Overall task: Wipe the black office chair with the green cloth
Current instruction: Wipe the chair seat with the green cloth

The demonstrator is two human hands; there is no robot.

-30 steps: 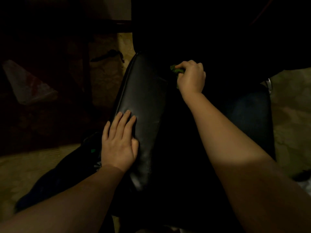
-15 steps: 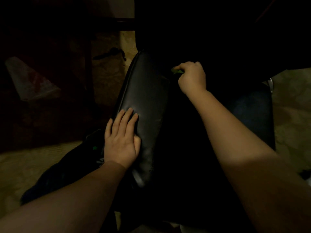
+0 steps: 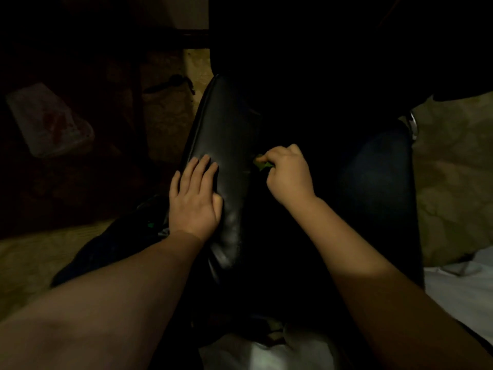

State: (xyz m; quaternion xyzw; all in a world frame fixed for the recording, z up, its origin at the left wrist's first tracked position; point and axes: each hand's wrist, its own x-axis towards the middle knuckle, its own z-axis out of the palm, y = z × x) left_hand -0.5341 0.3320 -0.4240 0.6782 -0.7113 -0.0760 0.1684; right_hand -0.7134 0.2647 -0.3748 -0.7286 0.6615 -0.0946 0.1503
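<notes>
Gloom worried me: with the green cloth (image 3: 261,163) balled in the curled fingers of the right hand (image 3: 289,176) at frame centre and the left hand (image 3: 193,198) flat, straight-fingered, on the black office chair (image 3: 226,134), I feared wiping would miss patches.

The room was dim. A mottled beige floor (image 3: 450,166) showed right of a pale rectangular plastic packet (image 3: 50,121), with crumpled white fabric (image 3: 458,292) far below-right of it
</notes>
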